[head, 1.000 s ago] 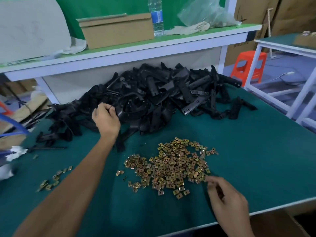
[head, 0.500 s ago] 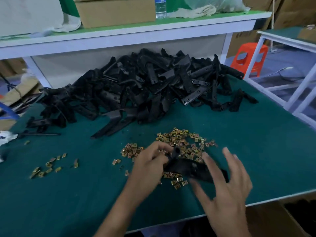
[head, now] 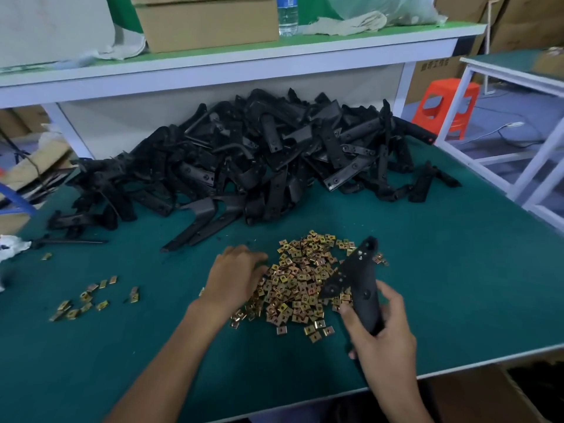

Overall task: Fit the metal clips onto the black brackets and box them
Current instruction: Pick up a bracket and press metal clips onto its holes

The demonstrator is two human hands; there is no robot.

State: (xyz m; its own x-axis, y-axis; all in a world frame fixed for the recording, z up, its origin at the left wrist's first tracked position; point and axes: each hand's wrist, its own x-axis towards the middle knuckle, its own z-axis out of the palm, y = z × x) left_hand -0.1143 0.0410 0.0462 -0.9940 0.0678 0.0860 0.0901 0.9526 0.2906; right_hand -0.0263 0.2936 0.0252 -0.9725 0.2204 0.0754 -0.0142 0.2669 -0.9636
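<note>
Grips one black bracket [head: 357, 282] in the right hand [head: 381, 334], fingers curled round its lower end, over the right edge of the clip pile [head: 299, 279] on the green counter [head: 457, 270]. Rests the left hand [head: 235, 276] on the pile's left edge; cannot tell whether it pinches a clip. Behind the pile, a heap of brackets [head: 259, 157]; well left of it, stray clips [head: 88, 297]

The scene is lit evenly and softly from above, and only faint shadows are cast on the green table [head: 457, 285]. Small glints are thrown off the metal clips [head: 302, 279]. Detail is swallowed in the dark bracket heap [head: 259, 166]. The right hand [head: 384, 337] and its bracket [head: 364, 288] are slightly smeared by motion. The shelf [head: 244, 65] edge is bowed towards the borders.
</note>
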